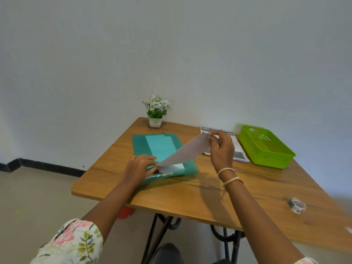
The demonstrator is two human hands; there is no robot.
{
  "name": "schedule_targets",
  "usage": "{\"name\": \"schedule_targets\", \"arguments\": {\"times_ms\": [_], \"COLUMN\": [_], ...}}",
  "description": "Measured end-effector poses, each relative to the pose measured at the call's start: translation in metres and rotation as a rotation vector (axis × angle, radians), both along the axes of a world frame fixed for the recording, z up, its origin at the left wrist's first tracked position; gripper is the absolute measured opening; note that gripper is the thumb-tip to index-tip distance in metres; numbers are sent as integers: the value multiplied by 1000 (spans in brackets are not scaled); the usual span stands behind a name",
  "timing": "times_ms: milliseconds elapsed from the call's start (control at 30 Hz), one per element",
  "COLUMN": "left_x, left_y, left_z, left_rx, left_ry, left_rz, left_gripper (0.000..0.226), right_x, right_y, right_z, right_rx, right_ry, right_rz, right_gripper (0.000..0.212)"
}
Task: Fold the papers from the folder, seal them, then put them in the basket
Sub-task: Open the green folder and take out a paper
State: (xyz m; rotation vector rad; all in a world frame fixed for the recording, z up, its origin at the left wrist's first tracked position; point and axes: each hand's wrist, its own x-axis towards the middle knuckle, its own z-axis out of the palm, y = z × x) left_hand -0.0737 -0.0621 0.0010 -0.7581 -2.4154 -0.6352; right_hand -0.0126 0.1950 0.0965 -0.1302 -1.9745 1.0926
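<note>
The printed booklet [239, 149] lying on the tabletop [190, 193] beside the green basket [266, 149] has a dark header band with pale characters that look like "2659"; they are blurred, and the rest of its print is too small to read.

Folder [152, 147] lies left of the basket [266, 149]; tape roll [296, 205] nearer, right.

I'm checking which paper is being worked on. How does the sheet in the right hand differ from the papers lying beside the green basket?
The sheet is lifted at an angle over the teal folder, its corner pinched by the right hand; the papers lie flat on the table, untouched. The sheet's visible side looks blank; the papers show dark printed bands. The sheet is single; the papers look stacked. Both are white.
</note>
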Motion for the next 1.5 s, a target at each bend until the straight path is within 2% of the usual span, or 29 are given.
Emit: {"name": "schedule_targets", "arguments": {"times_ms": [133,233,367,467,567,667,800,900,1000,1067,1133,1200,1267,1400,1500], "left_x": [10,16,24,30,35,38,39,43,54,59,61,60,58,46,37], "left_y": [8,15,22,26,29,36,42,52,72,85,93,95,92,79,62], "left_z": [25,38,43,38,29,27,28,29,36,40,42,43,40,36,42], "left_rx": [173,215,310,75,-168,-393,-481,-441,-346,-331,-309,-301,-372,-417,-442], "left_ry": [-170,-298,-598,-675,-619,-495,-486,-472,-495,-549,-596,-643,-640,-595,-616], "left_rz": [-61,-62,-154,-152,-77,26,194,223,77,-27,-70,-98,-89,-20,-17], "left_gripper": [23,20,33,69,94,93,85,84,74,72,75,77,75,55,40], "right_x": [9,15,24,28,33,41,54,59,64,67,66,69,73,77,72], "right_y": [12,17,21,28,42,61,91,111,124,129,136,143,150,151,142], "right_z": [11,12,11,9,6,1,-14,-36,-55,-60,-67,-72,-76,-80,-80], "right_rx": [-216,-419,-645,-788,-1001,-1224,-1433,-1370,-1215,-1024,-789,-624,-562,-546,-615], "right_ry": [53,77,52,38,107,193,238,7,-285,-506,-646,-626,-526,-470,-459], "right_rz": [8,87,227,262,238,189,105,-18,-58,-87,-205,-347,-435,-501,-499], "right_gripper": [13,18,19,22,22,18,31,28,33,15,15,14,28,32,34]}}
